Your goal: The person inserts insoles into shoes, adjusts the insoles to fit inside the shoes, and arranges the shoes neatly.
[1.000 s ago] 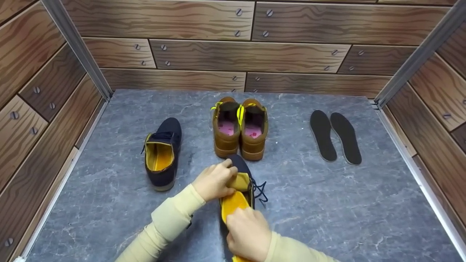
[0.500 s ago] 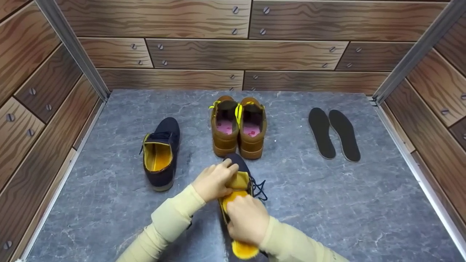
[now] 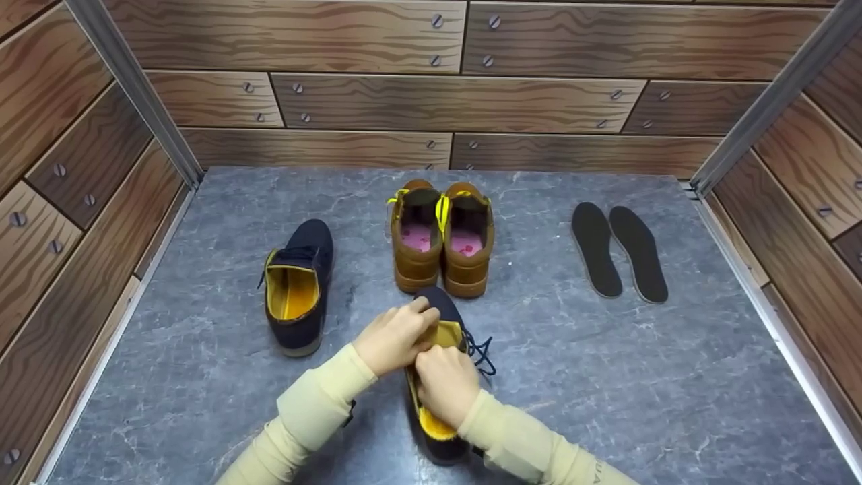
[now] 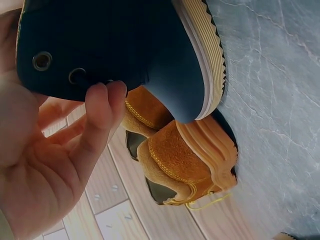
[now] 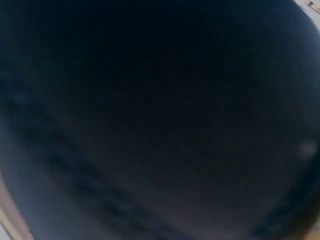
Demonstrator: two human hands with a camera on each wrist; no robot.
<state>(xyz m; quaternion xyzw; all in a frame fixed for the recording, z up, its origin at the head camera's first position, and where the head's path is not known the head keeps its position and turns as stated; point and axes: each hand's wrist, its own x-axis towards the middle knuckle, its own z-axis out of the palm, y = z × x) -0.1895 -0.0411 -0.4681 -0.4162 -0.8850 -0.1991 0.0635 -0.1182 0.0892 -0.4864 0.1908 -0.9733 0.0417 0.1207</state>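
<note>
A navy shoe (image 3: 439,453) with a yellow lining stands on the floor in front of me, toe pointing away. My left hand (image 3: 396,339) grips its upper near the tongue; in the left wrist view, the fingers of that hand (image 4: 60,155) pinch the eyelet flap of the shoe (image 4: 160,65). Inside the shoe's opening, my right hand (image 3: 446,384) holds a fuzzy yellow insole (image 3: 435,424), whose heel end shows behind the hand. The right fingertips are hidden in the shoe. Blurred dark shoe fabric (image 5: 160,110) fills most of the right wrist view.
Just beyond the shoe's toe stands a pair of brown shoes (image 3: 466,279) with yellow laces and pink insoles. Another navy shoe (image 3: 313,236) is at the left. Two black insoles (image 3: 596,249) lie at the right. Wood-patterned walls (image 3: 458,101) enclose the grey floor (image 3: 606,391).
My right hand has moved forward, sliding the yellow insole deeper into the shoe; its heel end now sits within the opening. The left hand has kept its grip.
</note>
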